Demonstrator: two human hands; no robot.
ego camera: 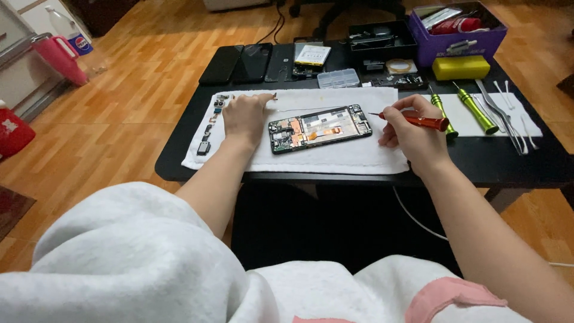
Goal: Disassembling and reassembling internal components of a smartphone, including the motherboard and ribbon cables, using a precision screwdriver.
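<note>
Opened phone point(319, 128) sits mid-frame on a white towel point(335, 157), back cover off, circuit boards and orange flex showing. Right hand point(412, 134) is closed round a red screwdriver point(415, 121), w/ the tip pointing left and just about at the phone's right end. Left hand point(245, 116) rests palm down on the towel just left of the phone, fingers together; fingertips up by a tiny part near the towel's top edge, can't tell if it's pinching it.

Small removed parts point(210, 128) lined up at the towel's left edge. Right of frame: two green screwdrivers point(466, 110) and tweezers point(502, 119) on a white sheet. Upper right there's a purple box point(463, 42) w/ a yellow block point(460, 67) in front. Three dark phones point(239, 63) lie along the table's point(508, 164) top-left edge, a clear parts box point(338, 78) nearby.
</note>
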